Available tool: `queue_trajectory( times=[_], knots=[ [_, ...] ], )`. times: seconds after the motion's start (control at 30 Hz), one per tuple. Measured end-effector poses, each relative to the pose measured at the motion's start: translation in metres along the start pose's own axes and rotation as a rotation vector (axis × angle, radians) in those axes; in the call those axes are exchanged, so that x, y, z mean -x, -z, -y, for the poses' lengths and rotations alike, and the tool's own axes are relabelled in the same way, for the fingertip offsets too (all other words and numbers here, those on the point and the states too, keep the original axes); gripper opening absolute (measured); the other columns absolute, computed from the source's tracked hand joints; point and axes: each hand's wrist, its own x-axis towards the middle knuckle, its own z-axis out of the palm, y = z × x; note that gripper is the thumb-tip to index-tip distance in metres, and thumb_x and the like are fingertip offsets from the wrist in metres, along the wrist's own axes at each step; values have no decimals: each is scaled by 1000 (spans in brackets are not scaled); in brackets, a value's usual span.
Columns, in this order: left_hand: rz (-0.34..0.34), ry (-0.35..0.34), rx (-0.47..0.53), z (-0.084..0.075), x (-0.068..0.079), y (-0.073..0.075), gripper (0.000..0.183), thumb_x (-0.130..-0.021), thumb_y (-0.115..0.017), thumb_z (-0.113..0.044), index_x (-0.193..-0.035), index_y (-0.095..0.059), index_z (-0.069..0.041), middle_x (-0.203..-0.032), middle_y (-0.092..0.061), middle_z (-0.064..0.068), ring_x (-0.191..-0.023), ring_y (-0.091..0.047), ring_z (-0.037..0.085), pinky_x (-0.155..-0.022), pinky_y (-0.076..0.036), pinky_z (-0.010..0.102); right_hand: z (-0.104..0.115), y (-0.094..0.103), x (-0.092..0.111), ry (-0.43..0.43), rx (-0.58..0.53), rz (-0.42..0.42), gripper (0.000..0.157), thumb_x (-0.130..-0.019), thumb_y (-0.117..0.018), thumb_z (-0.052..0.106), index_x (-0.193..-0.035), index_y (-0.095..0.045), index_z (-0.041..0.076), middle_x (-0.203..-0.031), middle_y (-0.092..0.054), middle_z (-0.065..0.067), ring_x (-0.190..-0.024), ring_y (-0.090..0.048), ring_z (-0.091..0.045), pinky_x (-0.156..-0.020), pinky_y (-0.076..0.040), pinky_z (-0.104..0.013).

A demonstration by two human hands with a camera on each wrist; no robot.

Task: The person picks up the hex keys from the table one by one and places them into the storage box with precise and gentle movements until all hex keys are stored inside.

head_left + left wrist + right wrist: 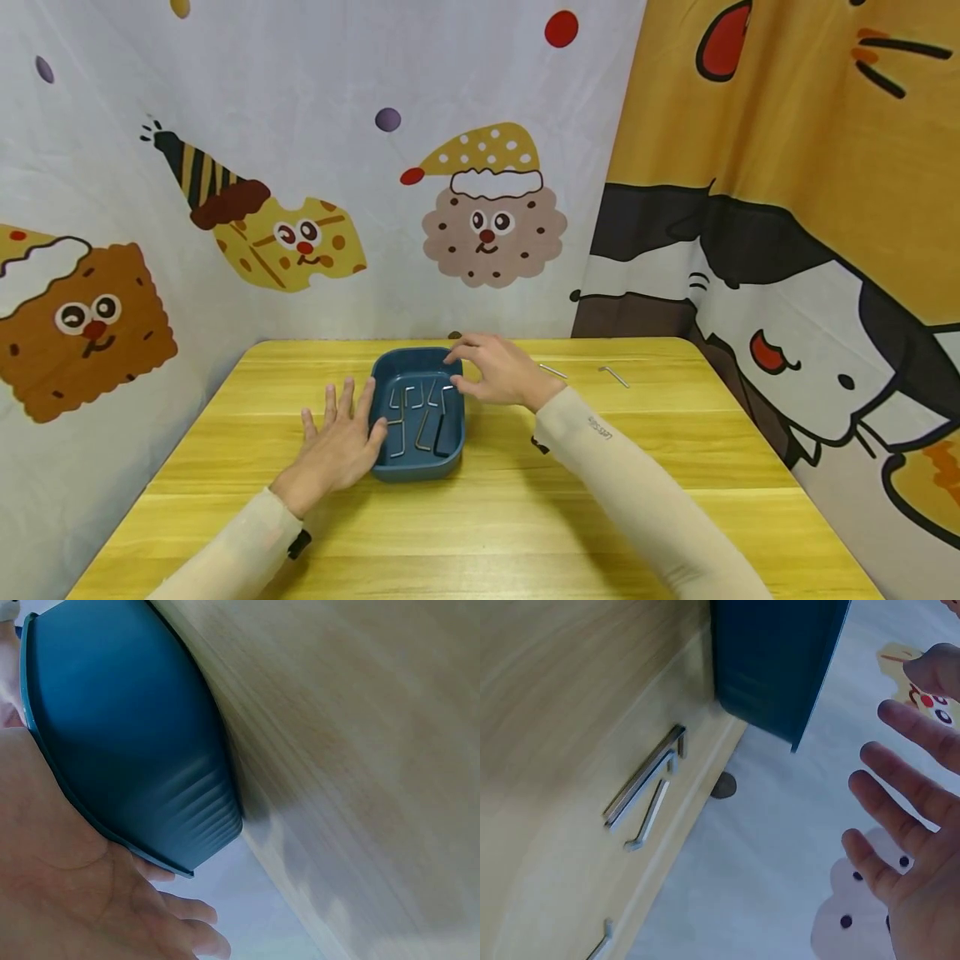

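A blue rectangular tray [416, 473] stands on the table with several L-shaped hex keys lying in it. Most of these are silver; a black hex key [438, 439] lies near the front right corner. My left hand [333, 450] has its fingers spread at the tray's left rim, and the left wrist view shows the palm against that rim. Over the tray's right rim hovers my right hand [498, 372], fingers apart and nothing between them. More hex keys [646, 776] lie on the table to the right of the tray, partly hidden by the right hand in the head view.
The wooden table [600, 517] ends at a back edge close to a printed curtain [315, 108]. A lone hex key [617, 377] lies near that back edge, farther right. Another curtain with a large cartoon animal [810, 333] hangs along the right side.
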Motion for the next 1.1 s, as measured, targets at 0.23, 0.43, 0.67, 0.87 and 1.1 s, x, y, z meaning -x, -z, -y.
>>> queue_trajectory(
  times=[0.23, 0.43, 0.67, 0.87, 1.1],
  knots=[
    [-3, -3, -5, 1, 1, -1, 82, -125, -37, -52, -190, -4, -15, -195, 9, 29, -178, 14, 62, -131, 9, 96, -14, 5, 26, -43, -6, -54, 37, -110, -81, 32, -141, -82, 14, -151, -77, -12, -140, -75, -34, -124, -60, -56],
    [-6, -3, -2, 2, 1, -1, 82, -125, -37, -52, -190, -4, -15, -194, 9, 30, -178, 14, 62, -131, 8, 96, -28, 9, 49, -103, 0, -71, 38, -108, -83, 32, -141, -82, 12, -152, -76, -15, -141, -74, -38, -123, -60, -60],
    [-7, -2, -2, 1, 2, -1, 82, -125, -36, -53, -190, -4, -15, -194, 9, 30, -178, 13, 63, -131, 8, 96, -49, 10, 73, -172, -6, -67, 41, -110, -82, 33, -144, -81, 10, -155, -74, -17, -143, -73, -40, -123, -59, -63],
    [-4, 1, -4, 1, 2, -1, 82, -125, -37, -52, -190, -3, -15, -194, 9, 29, -178, 13, 62, -131, 8, 96, -68, 10, 93, -241, -11, -48, 42, -111, -79, 32, -146, -79, 8, -156, -73, -19, -144, -72, -42, -123, -59, -64],
    [-13, -6, 4, 2, 0, -1, 82, -125, -37, -53, -190, -4, -15, -194, 9, 30, -178, 13, 63, -130, 9, 96, -90, 12, 114, -350, -7, -15, 43, -112, -78, 29, -149, -77, 8, -160, -70, -21, -148, -68, -47, -126, -55, -70]
  ],
)
